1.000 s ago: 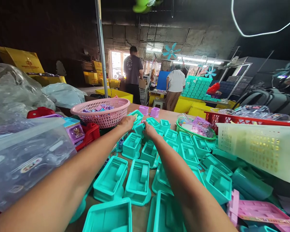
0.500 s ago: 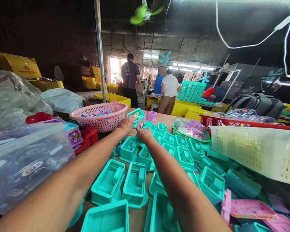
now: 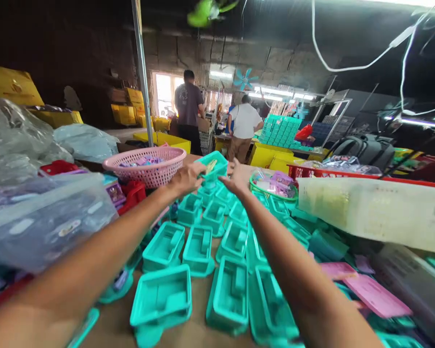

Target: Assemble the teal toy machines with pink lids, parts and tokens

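A teal plastic box (image 3: 220, 169) with something pale yellow inside is raised and tilted above the far rows. My left hand (image 3: 188, 178) grips its left edge with bent fingers. Close by its right side is my right hand (image 3: 238, 178), thumb and fingers apart, holding nothing; whether it touches the box I cannot tell. Below my arms stand rows of teal boxes, among them a near one (image 3: 161, 296) and another to its right (image 3: 229, 296), all facing up on the brown tabletop (image 3: 188, 325).
A pink basket (image 3: 148, 166) of small purple parts stands at the left, beyond a clear plastic bin (image 3: 54, 227). On the right are a green basket (image 3: 275, 194) of packets, a cream crate (image 3: 369, 208) and pink trays (image 3: 379, 295). Two people stand in the background.
The view has turned slightly right. The held teal box is now beside both hands, and my right hand has risen from the far boxes toward its right side with fingers spread.
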Demonstrator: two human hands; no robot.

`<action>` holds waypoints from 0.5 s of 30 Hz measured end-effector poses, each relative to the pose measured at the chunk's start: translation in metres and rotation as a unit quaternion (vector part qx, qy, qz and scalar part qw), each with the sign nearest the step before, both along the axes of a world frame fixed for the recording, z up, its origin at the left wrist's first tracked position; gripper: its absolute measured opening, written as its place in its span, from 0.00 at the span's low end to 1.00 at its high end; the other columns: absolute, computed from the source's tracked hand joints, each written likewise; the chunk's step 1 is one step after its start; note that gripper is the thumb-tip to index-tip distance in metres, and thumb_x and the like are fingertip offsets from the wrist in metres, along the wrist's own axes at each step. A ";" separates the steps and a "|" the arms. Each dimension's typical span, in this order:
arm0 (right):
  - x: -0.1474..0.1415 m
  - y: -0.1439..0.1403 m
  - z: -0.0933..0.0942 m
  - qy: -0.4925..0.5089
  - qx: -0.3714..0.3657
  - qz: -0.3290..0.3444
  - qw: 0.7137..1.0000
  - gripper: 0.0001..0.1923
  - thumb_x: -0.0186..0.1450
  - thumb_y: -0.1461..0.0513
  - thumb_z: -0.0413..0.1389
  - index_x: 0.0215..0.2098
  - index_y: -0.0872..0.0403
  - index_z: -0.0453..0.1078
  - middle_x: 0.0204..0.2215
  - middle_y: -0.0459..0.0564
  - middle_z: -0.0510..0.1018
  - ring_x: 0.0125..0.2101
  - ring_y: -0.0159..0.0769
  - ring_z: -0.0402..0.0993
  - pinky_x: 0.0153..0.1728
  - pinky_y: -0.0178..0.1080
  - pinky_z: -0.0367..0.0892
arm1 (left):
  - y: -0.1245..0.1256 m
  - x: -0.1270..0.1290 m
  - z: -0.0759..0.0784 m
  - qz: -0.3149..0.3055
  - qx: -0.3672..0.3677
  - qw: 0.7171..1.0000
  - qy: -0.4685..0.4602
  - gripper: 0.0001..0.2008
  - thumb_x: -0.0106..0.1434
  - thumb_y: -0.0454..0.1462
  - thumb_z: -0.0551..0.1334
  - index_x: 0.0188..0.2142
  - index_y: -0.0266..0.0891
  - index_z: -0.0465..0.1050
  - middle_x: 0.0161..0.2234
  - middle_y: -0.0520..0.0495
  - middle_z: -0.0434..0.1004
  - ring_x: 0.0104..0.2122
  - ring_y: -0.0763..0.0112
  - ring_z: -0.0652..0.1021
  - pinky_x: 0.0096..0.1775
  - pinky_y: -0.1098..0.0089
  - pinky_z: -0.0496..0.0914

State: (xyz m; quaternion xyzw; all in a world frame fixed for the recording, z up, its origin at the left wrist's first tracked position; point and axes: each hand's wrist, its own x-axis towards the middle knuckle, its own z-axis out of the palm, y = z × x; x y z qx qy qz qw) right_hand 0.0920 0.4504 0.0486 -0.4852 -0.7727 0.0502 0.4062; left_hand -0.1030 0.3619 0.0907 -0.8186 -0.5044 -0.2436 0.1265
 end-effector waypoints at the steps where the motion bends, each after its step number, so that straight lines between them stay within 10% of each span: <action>1: 0.014 -0.016 0.010 0.021 0.017 0.036 0.999 0.50 0.59 0.57 0.61 0.70 0.56 0.36 0.65 0.65 0.51 0.62 0.51 0.57 0.56 0.53 0.65 | -0.022 0.002 0.009 -0.018 -0.011 1.000 -0.016 0.09 0.62 0.33 0.61 0.42 0.31 0.74 0.39 0.46 0.76 0.42 0.68 0.76 0.45 0.69 0.70; 6: 0.078 -0.169 0.062 -0.036 0.033 0.213 0.976 0.47 0.62 0.48 0.59 0.70 0.49 0.41 0.64 0.53 0.56 0.62 0.49 0.57 0.59 0.56 0.61 | -0.150 0.006 0.049 -0.126 -0.121 0.978 -0.115 0.23 0.64 0.45 0.57 0.47 0.25 0.71 0.39 0.53 0.73 0.41 0.70 0.77 0.45 0.66 0.70; 9: 0.097 -0.298 0.072 -0.043 -0.014 0.216 0.975 0.43 0.62 0.53 0.61 0.69 0.45 0.44 0.66 0.49 0.54 0.65 0.49 0.53 0.63 0.54 0.56 | -0.231 0.005 0.045 -0.231 -0.202 0.943 -0.127 0.15 0.62 0.43 0.60 0.43 0.34 0.74 0.41 0.51 0.75 0.41 0.69 0.77 0.45 0.68 0.71; 11: 0.101 -0.372 0.042 -0.023 -0.050 0.191 0.980 0.48 0.59 0.58 0.63 0.70 0.46 0.43 0.67 0.49 0.52 0.66 0.50 0.50 0.66 0.52 0.54 | -0.276 0.009 0.020 -0.320 -0.245 0.910 -0.099 0.07 0.64 0.36 0.59 0.40 0.39 0.74 0.41 0.48 0.75 0.41 0.69 0.77 0.42 0.71 0.71; 15: 0.094 -0.444 -0.075 0.080 -0.169 0.111 0.976 0.47 0.56 0.68 0.57 0.69 0.50 0.41 0.66 0.54 0.55 0.65 0.46 0.55 0.65 0.50 0.55 | -0.320 0.022 -0.056 -0.371 -0.300 0.878 -0.044 0.09 0.66 0.29 0.55 0.41 0.41 0.71 0.41 0.46 0.74 0.42 0.68 0.75 0.43 0.71 0.69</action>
